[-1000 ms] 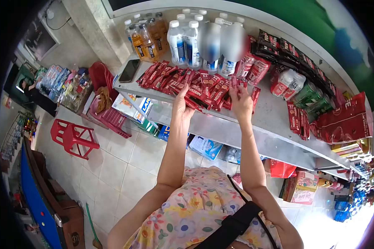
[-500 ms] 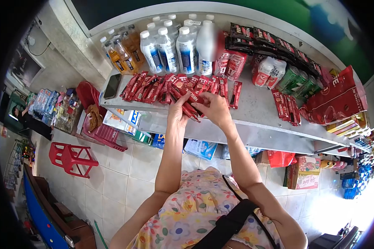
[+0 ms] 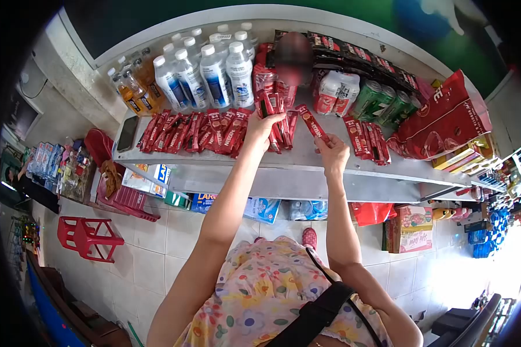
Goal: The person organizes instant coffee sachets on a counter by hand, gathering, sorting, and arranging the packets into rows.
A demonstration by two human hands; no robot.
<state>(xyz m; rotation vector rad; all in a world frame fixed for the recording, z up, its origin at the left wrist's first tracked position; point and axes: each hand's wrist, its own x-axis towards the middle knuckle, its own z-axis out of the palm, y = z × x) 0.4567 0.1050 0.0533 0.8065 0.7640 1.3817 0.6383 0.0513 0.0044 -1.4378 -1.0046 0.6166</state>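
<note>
My left hand (image 3: 263, 128) is closed around a few red coffee sachets (image 3: 270, 104), held upright above the shelf. To its right, my right hand (image 3: 333, 154) pinches the lower end of a single red Nescafé stick sachet (image 3: 311, 122), which tilts up to the left. A long row of similar sachets (image 3: 191, 132) lies side by side on the grey shelf (image 3: 307, 157), left of and under my left hand. Another small group of sachets (image 3: 367, 140) rests right of my right hand.
Behind the sachets stand white-capped bottles (image 3: 212, 81), amber drink bottles (image 3: 136, 92), canned packs (image 3: 336, 92) and green cans (image 3: 382, 103). A large red bag (image 3: 446, 118) sits at the right. A phone (image 3: 127, 134) lies at the left end. Red stools (image 3: 90, 237) are on the floor.
My hands have moved apart; before, they were together over a bundle of sachets. My right hand has shifted right with one sachet. The view has also shifted.
</note>
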